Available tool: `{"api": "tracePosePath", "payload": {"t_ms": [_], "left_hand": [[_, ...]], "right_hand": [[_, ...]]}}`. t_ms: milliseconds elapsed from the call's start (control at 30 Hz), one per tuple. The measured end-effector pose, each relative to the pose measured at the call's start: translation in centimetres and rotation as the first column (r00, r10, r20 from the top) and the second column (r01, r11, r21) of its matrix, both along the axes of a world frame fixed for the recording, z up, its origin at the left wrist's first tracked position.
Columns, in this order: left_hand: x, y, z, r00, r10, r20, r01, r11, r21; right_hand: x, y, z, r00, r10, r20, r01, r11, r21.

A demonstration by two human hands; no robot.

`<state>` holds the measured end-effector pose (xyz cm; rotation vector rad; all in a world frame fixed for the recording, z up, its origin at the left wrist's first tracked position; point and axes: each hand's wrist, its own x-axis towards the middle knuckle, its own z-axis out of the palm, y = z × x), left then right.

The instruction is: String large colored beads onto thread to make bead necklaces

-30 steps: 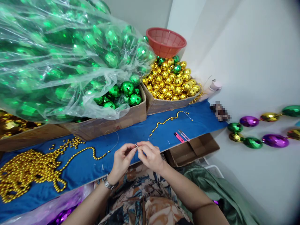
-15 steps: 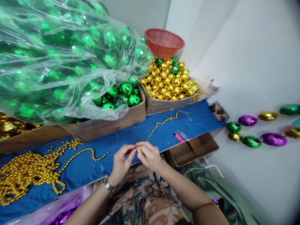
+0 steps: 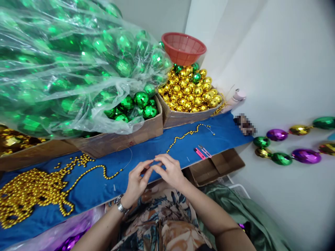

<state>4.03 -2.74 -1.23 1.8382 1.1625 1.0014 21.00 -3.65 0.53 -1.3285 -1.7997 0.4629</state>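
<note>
My left hand point(image 3: 138, 178) and my right hand point(image 3: 169, 171) meet above the front edge of the blue-covered table point(image 3: 146, 150). Both are closed in a fingertip pinch, the tips almost touching. Whatever sits between the left fingers is too small to make out. A strand of small gold beads point(image 3: 180, 137) runs to just behind my right fingers, which pinch its thin thread, hidden now. To the left, another gold bead strand point(image 3: 103, 170) ends in a curved clear thread point(image 3: 131, 157) lying loose near my left hand.
Left lies a heap of gold bead strands point(image 3: 28, 193). Behind stand cardboard boxes with bagged green balls point(image 3: 141, 99) and gold balls point(image 3: 187, 89), under a red basket point(image 3: 183, 48). Pink snips point(image 3: 205, 151) and a pink-labelled item point(image 3: 199, 153) lie right, above an open carton point(image 3: 204, 172).
My right fingers have shifted slightly up and over the fingertips of my left hand. The thread seen behind the right hand is now covered. Beads and boxes stay put.
</note>
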Motion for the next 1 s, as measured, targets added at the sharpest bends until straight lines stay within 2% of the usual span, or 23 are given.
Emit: {"api": "tracePosePath", "payload": {"t_ms": [67, 200, 233, 300, 367, 433, 500, 567, 633, 700, 767, 833, 933, 1000], "left_hand": [[0.1, 0.0, 0.2, 1.000, -0.011, -0.012, 0.011, 1.000, 0.004], [0.0, 0.2, 0.6, 0.998, -0.040, -0.041, 0.040, 0.999, 0.023], [-0.1, 0.4, 0.6, 0.998, -0.041, -0.055, 0.043, 0.998, 0.035], [-0.6, 0.9, 0.6, 0.995, -0.030, -0.090, 0.037, 0.996, 0.075], [-1.1, 1.6, 0.5, 0.991, -0.012, -0.130, 0.027, 0.993, 0.112], [-1.4, 2.3, 0.3, 0.985, 0.001, -0.172, 0.022, 0.991, 0.131], [-1.4, 2.8, 0.1, 0.977, 0.007, -0.211, 0.021, 0.991, 0.131], [-1.0, 3.3, -0.1, 0.973, -0.002, -0.229, 0.027, 0.994, 0.105], [-0.6, 3.9, -0.1, 0.980, -0.015, -0.201, 0.026, 0.998, 0.057], [-0.3, 4.8, 0.5, 0.994, -0.024, -0.104, 0.023, 1.000, -0.011], [0.2, 6.1, 1.9, 0.999, -0.025, 0.029, 0.027, 0.997, -0.077], [0.9, 7.5, 4.4, 0.994, -0.028, 0.104, 0.034, 0.998, -0.058], [3.0, 9.1, 9.3, 0.991, -0.040, 0.127, 0.018, 0.986, 0.166], [4.8, 9.6, 12.6, 0.974, -0.105, 0.202, 0.056, 0.971, 0.234]], "right_hand": [[-0.1, 0.1, 0.5, 0.996, 0.010, -0.084, -0.015, 0.999, -0.052], [0.4, 0.7, 0.5, 0.998, 0.045, -0.052, -0.043, 0.999, 0.029], [1.1, 1.2, 0.3, 1.000, 0.007, -0.023, -0.006, 0.999, 0.046], [3.9, 2.7, -0.4, 0.984, -0.163, 0.066, 0.158, 0.985, 0.063], [7.9, 4.6, -1.1, 0.894, -0.399, 0.204, 0.388, 0.917, 0.095], [12.2, 6.6, -1.8, 0.823, -0.519, 0.232, 0.509, 0.854, 0.107], [15.8, 8.0, -2.2, 0.768, -0.587, 0.257, 0.580, 0.807, 0.110], [17.9, 8.8, -2.7, 0.732, -0.620, 0.282, 0.619, 0.778, 0.106], [18.7, 9.0, -3.1, 0.710, -0.634, 0.307, 0.639, 0.763, 0.098], [18.8, 9.0, -3.5, 0.696, -0.639, 0.327, 0.651, 0.754, 0.089], [18.5, 8.9, -3.7, 0.688, -0.640, 0.343, 0.656, 0.750, 0.082], [18.0, 8.9, -3.9, 0.691, -0.630, 0.356, 0.651, 0.756, 0.074], [16.4, 8.9, -4.1, 0.712, -0.596, 0.372, 0.623, 0.780, 0.060], [15.0, 8.9, -4.1, 0.734, -0.566, 0.376, 0.593, 0.804, 0.053]]}}
